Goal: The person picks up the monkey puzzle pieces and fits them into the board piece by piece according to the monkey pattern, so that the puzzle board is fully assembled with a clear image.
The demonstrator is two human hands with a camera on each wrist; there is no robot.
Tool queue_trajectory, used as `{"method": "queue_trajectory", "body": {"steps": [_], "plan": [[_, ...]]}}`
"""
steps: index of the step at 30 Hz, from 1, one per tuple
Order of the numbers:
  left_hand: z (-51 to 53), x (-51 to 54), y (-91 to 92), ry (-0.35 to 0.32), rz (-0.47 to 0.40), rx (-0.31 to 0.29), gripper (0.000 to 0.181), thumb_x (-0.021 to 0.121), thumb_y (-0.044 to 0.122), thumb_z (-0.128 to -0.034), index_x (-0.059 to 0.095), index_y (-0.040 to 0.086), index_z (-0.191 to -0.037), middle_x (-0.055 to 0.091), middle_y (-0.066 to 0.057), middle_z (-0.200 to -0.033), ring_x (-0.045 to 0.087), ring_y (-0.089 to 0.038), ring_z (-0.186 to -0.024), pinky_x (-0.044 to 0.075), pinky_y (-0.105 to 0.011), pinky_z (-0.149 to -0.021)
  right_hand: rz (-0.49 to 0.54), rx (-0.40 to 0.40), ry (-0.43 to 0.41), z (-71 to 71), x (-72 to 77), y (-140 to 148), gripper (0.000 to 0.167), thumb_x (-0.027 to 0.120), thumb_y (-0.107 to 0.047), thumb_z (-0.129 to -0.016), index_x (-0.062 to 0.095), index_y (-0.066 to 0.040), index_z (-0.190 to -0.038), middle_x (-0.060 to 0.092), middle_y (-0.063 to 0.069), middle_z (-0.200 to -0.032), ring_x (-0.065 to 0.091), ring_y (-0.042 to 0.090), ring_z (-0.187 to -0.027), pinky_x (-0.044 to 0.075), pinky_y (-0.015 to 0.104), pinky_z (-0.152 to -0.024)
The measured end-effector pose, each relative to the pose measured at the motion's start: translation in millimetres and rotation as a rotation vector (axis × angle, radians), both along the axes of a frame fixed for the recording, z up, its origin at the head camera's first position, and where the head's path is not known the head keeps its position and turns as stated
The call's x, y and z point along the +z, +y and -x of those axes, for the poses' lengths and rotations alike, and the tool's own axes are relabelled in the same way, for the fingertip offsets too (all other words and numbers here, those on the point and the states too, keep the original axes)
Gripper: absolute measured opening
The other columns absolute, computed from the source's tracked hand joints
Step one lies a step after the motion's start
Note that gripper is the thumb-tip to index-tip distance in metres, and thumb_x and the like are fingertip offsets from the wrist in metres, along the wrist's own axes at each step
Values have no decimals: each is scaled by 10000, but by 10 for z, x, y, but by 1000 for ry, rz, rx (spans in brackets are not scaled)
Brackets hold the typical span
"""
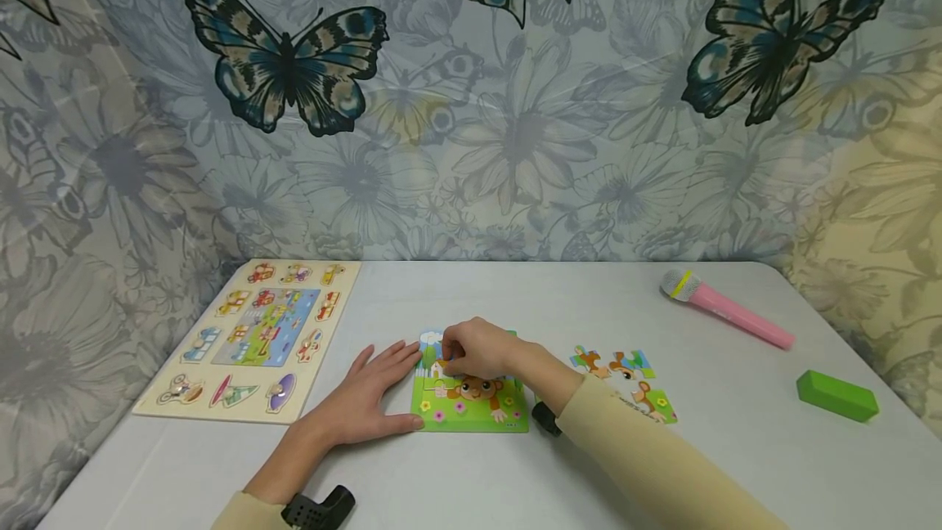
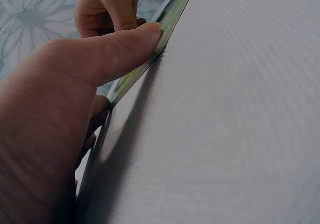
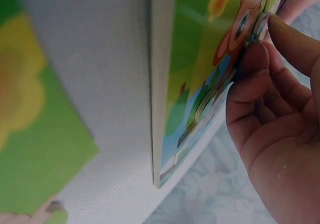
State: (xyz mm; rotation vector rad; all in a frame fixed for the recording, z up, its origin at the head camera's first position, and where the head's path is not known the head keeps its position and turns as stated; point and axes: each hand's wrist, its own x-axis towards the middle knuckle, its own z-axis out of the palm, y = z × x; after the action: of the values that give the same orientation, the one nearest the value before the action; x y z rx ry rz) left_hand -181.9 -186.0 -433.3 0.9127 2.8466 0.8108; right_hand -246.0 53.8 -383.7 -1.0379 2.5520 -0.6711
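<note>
A small puzzle board (image 1: 478,422) with a monkey picture on green grass lies at the middle of the table. My left hand (image 1: 371,399) is spread along its left side, with fingers straight; in the left wrist view the thumb (image 2: 125,49) rests at the board's near edge. Over the upper left part of the board, my right hand (image 1: 482,350) pinches a puzzle piece (image 3: 260,26) between thumb and index finger, low against the picture. The fingers hide most of that piece. Right of the board, partly behind the right forearm, lie colourful jigsaw parts (image 1: 662,406).
A large wooden peg puzzle (image 1: 169,399) with vehicle shapes lies on the left. To the right are a pink microphone (image 1: 739,316) and a green block (image 1: 837,396). A butterfly-patterned cloth (image 1: 515,186) hangs behind the white table (image 1: 441,481).
</note>
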Motion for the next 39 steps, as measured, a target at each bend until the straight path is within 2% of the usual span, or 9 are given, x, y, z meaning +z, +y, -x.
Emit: {"method": "queue_trajectory", "body": {"steps": [12,24,31,39], "plan": [[2,5,-4,-2,-2,2,901,700,580,-869,417,55,-1544,353,-59,-1610,215,-294,-1510,46,-618,-1177,4,11,9,28,-11,-41,159,748,-134,-935,625,-140,-833,566,-46,-720,498,89,-641,438,241,-618],[-4,-17,-8,-4,-8,-4,898,698,578,-873,419,48,-1541,356,-69,-1607,223,-304,-1507,50,-628,-1171,7,-9,-17,19,-10,-43,156,758,-142,-928,632,-140,-835,583,-54,-730,519,85,-652,457,235,-631],[-6,-5,-5,-5,-9,-5,895,705,567,-872,420,44,-1540,357,-75,-1606,224,-309,-1506,49,-626,-1171,24,-8,-33,41,-10,-12,135,757,-150,-929,641,-146,-860,595,-54,-746,533,90,-665,470,245,-645],[-1,0,-3,-1,-7,-5,890,705,560,-871,422,44,-1538,353,-77,-1608,222,-306,-1507,46,-615,-1177,81,-31,-61,85,87,126,107,750,-166,-934,669,-99,-953,602,-37,-797,535,117,-710,475,263,-674]]}}
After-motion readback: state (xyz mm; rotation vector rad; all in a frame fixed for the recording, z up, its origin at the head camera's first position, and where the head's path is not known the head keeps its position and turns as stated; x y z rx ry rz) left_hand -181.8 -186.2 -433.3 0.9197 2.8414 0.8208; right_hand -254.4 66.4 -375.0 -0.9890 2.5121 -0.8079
